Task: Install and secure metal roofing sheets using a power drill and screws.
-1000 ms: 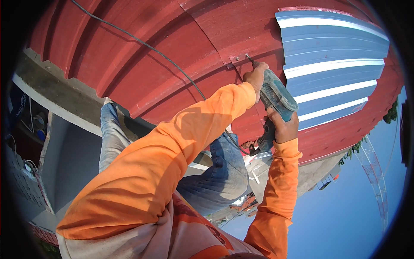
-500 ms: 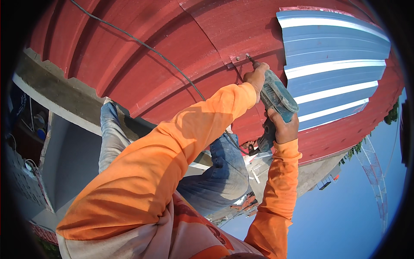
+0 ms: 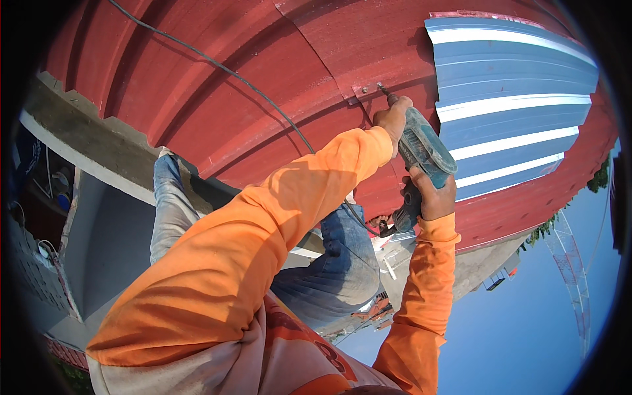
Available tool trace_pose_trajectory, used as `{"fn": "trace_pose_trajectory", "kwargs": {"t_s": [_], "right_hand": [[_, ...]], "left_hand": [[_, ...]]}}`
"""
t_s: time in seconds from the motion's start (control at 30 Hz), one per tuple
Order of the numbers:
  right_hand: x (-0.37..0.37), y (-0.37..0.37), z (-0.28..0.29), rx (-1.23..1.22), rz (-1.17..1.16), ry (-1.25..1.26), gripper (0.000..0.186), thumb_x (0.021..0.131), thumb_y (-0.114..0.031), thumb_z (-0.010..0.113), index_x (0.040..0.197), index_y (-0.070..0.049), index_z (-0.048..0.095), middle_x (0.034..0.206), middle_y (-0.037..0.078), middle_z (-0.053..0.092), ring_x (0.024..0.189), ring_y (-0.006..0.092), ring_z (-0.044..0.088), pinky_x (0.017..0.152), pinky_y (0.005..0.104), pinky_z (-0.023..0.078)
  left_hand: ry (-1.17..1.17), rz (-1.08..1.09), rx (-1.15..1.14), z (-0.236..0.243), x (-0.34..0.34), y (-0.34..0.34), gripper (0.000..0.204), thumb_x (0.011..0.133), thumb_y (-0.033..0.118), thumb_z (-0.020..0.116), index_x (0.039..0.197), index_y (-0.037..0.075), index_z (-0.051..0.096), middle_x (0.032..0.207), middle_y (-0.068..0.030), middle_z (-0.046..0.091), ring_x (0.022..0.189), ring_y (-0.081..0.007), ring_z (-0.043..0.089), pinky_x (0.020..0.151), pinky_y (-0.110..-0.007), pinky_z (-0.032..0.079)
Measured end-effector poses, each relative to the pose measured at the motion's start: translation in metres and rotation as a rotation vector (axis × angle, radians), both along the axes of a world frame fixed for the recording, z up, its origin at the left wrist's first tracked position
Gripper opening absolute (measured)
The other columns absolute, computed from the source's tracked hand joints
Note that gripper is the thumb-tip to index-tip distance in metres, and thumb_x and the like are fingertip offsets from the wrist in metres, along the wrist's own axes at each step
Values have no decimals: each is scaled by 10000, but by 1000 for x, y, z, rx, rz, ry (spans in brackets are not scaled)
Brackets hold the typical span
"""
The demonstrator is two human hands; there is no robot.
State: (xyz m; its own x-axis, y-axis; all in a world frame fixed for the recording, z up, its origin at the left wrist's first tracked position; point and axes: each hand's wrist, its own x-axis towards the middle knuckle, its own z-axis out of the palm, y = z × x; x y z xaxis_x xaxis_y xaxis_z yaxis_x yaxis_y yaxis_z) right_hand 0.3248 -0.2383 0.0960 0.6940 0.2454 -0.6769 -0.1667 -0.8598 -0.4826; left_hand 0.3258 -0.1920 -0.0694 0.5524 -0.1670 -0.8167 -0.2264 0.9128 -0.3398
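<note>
A dusty teal and black power drill (image 3: 424,146) lies across both my hands above a red corrugated metal roof (image 3: 263,46). My left hand (image 3: 394,122) is closed around its front end, near the chuck. Farther back, my right hand (image 3: 434,195) grips the rear of the body by the handle, with part of its fingers hidden. The drill's tip meets a screw (image 3: 380,85) in the roof sheet, or sits right at it; the exact contact is too small to tell. Beside it on the left is a second screw head (image 3: 365,90).
Blue-grey ribbed metal sheets (image 3: 507,82) lie on the roof to the right. A dark cable (image 3: 243,80) runs across the red panels. My jeans-clad legs (image 3: 336,270) straddle the roof edge. A concrete ledge (image 3: 85,135) lies at left; a lattice tower (image 3: 573,276) rises beyond, right.
The view has shifted very slightly. Both hands keep their grip on the drill, and its tip stays at the same screw.
</note>
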Motion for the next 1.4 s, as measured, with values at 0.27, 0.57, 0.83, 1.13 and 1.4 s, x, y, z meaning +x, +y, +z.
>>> {"fn": "trace_pose_trajectory", "kwargs": {"t_s": [0.27,0.57,0.83,1.13,1.4], "right_hand": [[2,6,1,-13,23,-41,356,767,-80,715,1068,5,544,829,62,621,639,116,577,562,251,481],[2,3,-1,-10,-28,-29,350,769,-85,711,1066,4,547,821,62,622,640,117,580,577,252,482],[5,-2,-3,-9,28,-56,339,765,-89,715,1050,7,556,818,62,626,639,117,581,582,253,484],[8,-6,-4,-19,61,-69,373,765,-102,731,1071,11,552,864,68,631,670,118,587,610,255,491],[7,-3,-9,-8,126,-66,356,770,-96,726,1068,12,563,871,54,631,705,108,574,638,251,477]], "left_hand": [[7,-28,7,3,0,5,302,788,328,653,919,70,564,765,-71,569,670,-213,587,657,-395,516],[3,-28,28,-1,4,1,322,778,319,661,927,53,556,761,-77,566,636,-226,594,623,-408,522],[23,-42,11,0,4,1,327,771,315,658,921,45,552,762,-83,564,639,-231,591,622,-420,522],[7,-25,22,2,1,3,325,768,319,657,921,52,553,765,-84,561,645,-230,583,626,-417,517],[7,-6,-18,-6,2,-4,324,768,319,665,928,54,569,785,-87,577,662,-234,592,660,-416,521]]}}
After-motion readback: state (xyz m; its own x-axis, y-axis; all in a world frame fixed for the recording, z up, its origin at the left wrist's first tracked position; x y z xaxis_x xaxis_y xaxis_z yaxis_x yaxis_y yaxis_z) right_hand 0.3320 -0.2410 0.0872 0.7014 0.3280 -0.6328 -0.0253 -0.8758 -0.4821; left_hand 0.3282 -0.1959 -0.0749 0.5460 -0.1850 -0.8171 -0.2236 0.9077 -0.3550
